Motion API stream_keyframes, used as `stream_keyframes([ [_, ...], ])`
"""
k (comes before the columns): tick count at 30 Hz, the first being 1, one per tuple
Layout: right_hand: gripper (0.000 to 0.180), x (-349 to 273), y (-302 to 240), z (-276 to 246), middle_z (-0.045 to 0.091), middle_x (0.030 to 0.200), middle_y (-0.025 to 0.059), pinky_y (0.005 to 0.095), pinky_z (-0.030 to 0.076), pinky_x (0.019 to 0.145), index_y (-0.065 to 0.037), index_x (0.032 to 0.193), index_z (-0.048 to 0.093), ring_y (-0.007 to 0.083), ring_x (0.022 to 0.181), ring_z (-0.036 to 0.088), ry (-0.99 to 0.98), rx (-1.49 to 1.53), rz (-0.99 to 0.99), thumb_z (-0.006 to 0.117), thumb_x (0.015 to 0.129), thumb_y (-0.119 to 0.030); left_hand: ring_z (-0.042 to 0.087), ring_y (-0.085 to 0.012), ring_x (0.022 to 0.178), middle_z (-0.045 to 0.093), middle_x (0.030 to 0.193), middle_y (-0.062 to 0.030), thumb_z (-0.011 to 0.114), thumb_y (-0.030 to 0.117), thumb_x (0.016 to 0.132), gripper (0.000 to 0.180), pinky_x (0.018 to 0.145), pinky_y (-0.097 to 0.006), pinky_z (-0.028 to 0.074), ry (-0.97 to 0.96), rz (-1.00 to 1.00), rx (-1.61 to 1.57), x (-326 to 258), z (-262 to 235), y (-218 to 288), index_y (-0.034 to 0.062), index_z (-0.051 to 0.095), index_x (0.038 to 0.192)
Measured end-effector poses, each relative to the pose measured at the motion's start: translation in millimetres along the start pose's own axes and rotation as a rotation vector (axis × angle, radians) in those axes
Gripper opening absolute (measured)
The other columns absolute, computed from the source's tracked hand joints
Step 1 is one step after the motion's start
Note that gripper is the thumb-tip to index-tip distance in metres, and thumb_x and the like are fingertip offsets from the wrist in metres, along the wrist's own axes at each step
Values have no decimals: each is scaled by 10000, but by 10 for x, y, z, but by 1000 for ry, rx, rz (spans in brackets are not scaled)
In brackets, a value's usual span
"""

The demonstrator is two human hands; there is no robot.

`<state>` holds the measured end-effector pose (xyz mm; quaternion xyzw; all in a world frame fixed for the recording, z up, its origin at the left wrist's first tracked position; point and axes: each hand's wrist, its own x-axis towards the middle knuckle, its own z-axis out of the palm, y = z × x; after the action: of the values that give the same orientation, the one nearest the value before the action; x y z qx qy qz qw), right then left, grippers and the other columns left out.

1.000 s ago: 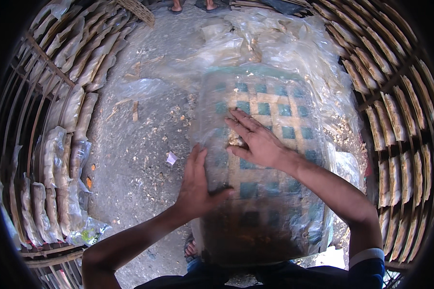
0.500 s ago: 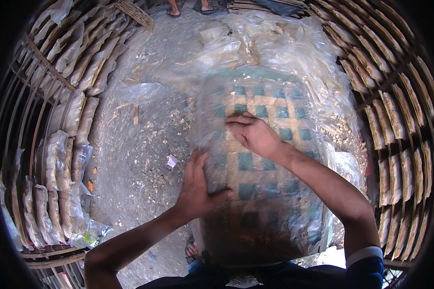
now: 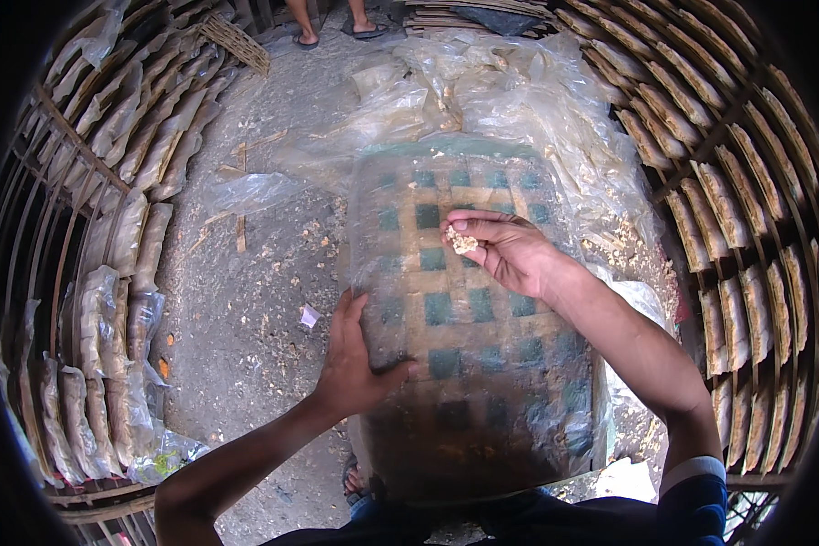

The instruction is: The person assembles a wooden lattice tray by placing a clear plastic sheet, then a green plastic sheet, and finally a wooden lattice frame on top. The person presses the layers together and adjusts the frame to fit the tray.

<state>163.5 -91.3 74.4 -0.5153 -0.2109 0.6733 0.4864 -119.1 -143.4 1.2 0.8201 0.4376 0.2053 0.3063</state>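
Observation:
In front of me lies a large woven, checkered panel of tan strips and green squares, wrapped in clear plastic film. My right hand is raised over its upper middle, pinching a small pale crumbly clump between thumb and fingers. Against the panel's left edge rests my left hand, empty, its fingers stretched upward along the side and the thumb spread onto the plastic.
Racks of plastic-wrapped slabs line the left, and more slabs fill the right rack. Crumpled plastic sheeting spreads beyond the panel. Crumbs and scraps litter the grey floor. A person's sandalled feet stand at the far end.
My right hand has turned over and lifted, now showing the pale clump in its fingers. The left hand stays at the panel's edge. The whole view has shifted slightly.

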Motion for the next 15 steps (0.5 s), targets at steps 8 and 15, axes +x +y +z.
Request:
stream_keyframes([
  [8,293,-583,-613,-1848,709,1162,153,340,583,978,48,1245,644,230,1065,704,77,-126,-205,670,971,-51,345,-431,1404,264,1521,-299,740,337,926,933,1171,-499,314,59,25,-170,59,-110,-142,-16,147,1555],
  [15,340,-1019,-203,-3466,704,1075,178,435,527,933,-158,1170,725,369,1023,658,856,-1897,-302,722,903,-370,552,-159,1016,568,1266,-65,622,359,1017,590,867,-356,468,147,-533,-577,416,-326,-348,121,363,1490],
])
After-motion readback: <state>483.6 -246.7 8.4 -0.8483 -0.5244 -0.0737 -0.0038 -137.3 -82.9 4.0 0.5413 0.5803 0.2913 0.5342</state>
